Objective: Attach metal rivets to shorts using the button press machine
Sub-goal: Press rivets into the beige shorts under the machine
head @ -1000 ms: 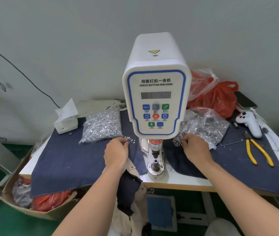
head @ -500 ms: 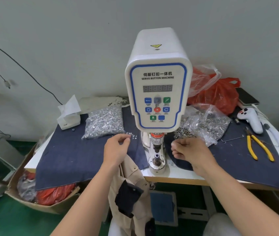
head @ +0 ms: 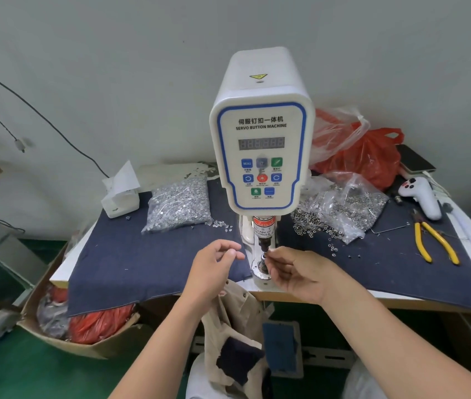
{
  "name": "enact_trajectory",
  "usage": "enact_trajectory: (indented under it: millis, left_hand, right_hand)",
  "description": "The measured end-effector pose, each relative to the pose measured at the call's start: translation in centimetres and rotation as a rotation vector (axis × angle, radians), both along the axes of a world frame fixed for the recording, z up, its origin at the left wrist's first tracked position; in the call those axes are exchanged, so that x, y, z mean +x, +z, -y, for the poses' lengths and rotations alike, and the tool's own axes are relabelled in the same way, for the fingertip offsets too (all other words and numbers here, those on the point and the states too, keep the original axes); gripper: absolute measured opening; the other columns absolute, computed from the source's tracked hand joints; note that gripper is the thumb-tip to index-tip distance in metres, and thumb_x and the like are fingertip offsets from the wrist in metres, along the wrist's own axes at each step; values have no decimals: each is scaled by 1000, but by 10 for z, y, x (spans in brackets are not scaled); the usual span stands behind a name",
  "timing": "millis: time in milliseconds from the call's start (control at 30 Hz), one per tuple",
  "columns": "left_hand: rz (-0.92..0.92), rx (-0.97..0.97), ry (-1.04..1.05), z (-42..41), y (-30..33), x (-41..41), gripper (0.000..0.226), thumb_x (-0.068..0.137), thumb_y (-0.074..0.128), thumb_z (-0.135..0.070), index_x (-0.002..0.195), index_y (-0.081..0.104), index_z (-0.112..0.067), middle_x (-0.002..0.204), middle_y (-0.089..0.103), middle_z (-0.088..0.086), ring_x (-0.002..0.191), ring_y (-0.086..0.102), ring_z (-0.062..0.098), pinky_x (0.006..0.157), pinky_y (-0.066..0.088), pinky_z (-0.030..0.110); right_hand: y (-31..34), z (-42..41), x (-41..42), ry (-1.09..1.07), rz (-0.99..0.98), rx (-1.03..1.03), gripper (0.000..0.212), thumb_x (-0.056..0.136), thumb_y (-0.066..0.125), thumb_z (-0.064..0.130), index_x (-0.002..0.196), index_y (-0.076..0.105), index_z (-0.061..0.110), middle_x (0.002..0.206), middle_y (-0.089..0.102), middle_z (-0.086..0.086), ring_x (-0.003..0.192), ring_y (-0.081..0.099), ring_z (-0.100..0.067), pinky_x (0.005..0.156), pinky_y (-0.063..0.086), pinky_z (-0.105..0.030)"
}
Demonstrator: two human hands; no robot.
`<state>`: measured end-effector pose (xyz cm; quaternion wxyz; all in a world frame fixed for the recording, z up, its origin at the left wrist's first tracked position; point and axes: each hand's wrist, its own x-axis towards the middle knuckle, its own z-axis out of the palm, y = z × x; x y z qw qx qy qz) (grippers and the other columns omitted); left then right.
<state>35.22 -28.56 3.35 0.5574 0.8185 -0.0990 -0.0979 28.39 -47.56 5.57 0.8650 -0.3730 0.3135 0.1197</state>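
Both hands have left the clear bags of metal rivets (head: 179,206). The right hand (head: 296,273) now pinches a small part at the dies of the white, blue-trimmed button press machine (head: 261,145); the left hand (head: 212,266) waits alongside, fingers loosely curled, contents indiscernible. Loading has begun. The beige shorts (head: 235,321) hang below the table edge. Panel reads "SERVO BUTTON MACHINE".

Yellow-handled pliers (head: 435,243), red plastic bag (head: 372,156), tissue box (head: 120,198), white handheld controller (head: 423,197), cardboard box (head: 64,338)
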Motion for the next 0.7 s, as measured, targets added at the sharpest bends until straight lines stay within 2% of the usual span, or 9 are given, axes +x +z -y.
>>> enact_trajectory:
  millis: [67,133,267,433,567,633,700]
  left_hand:
    - [3,-18,-9,2,0,-2,18,106,58,-22,102,73,-31,92,79,-17,76,67,1,53,45,8]
    - [3,-41,-14,4,0,-4,14,103,65,-27,98,76,-32,92,79,-16,90,70,-2,59,48,6]
    - [-51,-87,3,5,-3,-5,10,99,72,-28,95,81,-32,94,79,-15,97,70,0,78,48,15]
    - [-121,-100,1,9,-3,-8,9,103,65,-23,103,73,-27,93,81,-14,85,69,-10,75,44,23]
    - [-123,-81,1,16,-2,-9,6,107,56,-23,109,61,-22,95,80,-18,62,58,-13,67,40,28]
    - [-143,-87,3,20,-1,-11,6,107,54,-26,110,59,-23,96,80,-20,67,56,-9,67,41,28]
    - [-167,-109,20,23,-1,-12,8,105,56,-29,109,61,-25,96,79,-21,85,62,-1,67,44,27]
  right_hand:
    - [-2,0,1,-18,0,46,15,92,68,1,78,71,-5,69,70,-14,53,67,-15,47,56,-23]
    - [-3,0,1,-25,9,74,18,92,67,0,76,72,-5,70,70,-14,53,67,-16,47,56,-24]
    - [-2,1,2,-3,24,81,29,92,66,2,66,77,-5,72,71,-15,55,68,-17,48,57,-24]
    - [1,3,0,25,27,62,15,92,66,3,83,74,-6,74,70,-14,54,66,-16,48,55,-24]
    - [1,17,-3,83,69,-128,16,91,67,5,90,79,-6,74,71,-12,56,64,-14,51,55,-22]
    - [-2,26,-4,50,94,-226,19,93,65,7,91,80,-5,74,71,-12,57,63,-14,53,55,-22]
    - [-8,36,-5,-5,104,-281,23,97,62,10,91,79,-3,72,71,-10,56,63,-13,52,56,-21]
